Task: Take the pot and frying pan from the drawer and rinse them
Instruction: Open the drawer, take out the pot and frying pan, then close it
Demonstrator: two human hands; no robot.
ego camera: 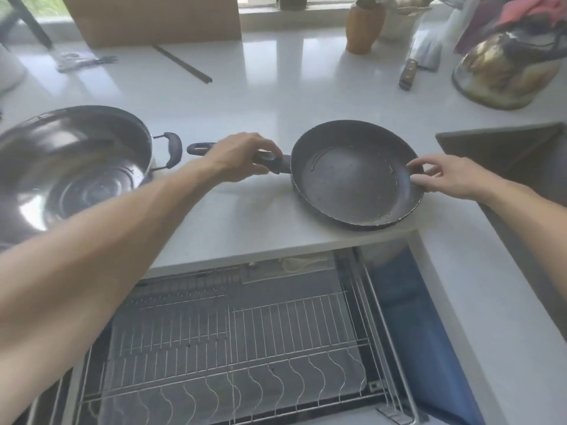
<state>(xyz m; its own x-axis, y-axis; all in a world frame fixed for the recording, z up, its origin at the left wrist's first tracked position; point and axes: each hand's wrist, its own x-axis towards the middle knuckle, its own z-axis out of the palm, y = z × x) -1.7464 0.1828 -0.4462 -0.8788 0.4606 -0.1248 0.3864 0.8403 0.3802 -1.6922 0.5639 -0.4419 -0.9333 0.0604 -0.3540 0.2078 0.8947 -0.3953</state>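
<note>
Currently: frying pan (357, 176), left hand (242, 157) gripping handle, right hand (448, 177) pinching rim; lift level toward sink (503, 148).

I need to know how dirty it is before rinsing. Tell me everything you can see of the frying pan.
The round, dark non-stick frying pan sits upright on the white countertop near its front edge, above the open wire-rack drawer. Its black handle points left, gripped by the left hand; the right hand pinches the right rim. Pale specks and a thin residue ring mark its otherwise empty inside.
</note>
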